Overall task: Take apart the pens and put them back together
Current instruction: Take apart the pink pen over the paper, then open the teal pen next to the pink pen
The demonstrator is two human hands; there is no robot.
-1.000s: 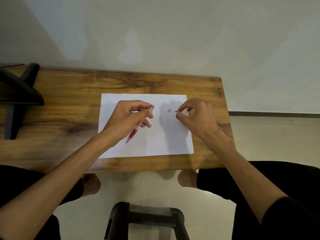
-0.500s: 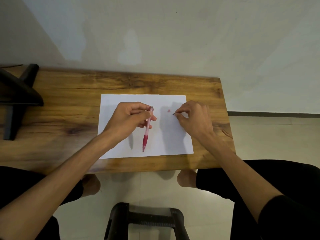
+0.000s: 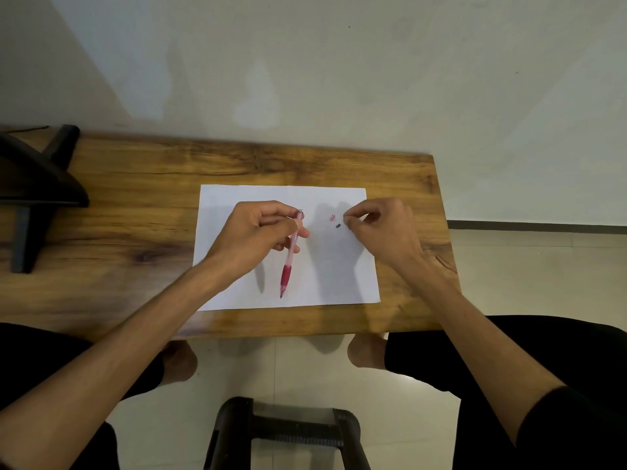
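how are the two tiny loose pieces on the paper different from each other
The pink piece is pale and lies farther from the person; the dark piece is near-black and lies nearer, closer to the right hand. Both are tiny, lie loose on the white paper, and neither is held.

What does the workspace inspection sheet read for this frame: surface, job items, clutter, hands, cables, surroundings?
Surface: wooden table with a white paper sheet on it.
Job's things: red pen, tip pointing toward the person; small pink part and small dark part lying on the sheet.
Clutter: black stand on the table's left end.
Hands: left hand holds the pen by its upper barrel; right hand pinched beside the small parts, contents too small to tell.
Cables: thin dark line at the far left edge, possibly a cable.
Surroundings: pale wall, tiled floor, black stool below.
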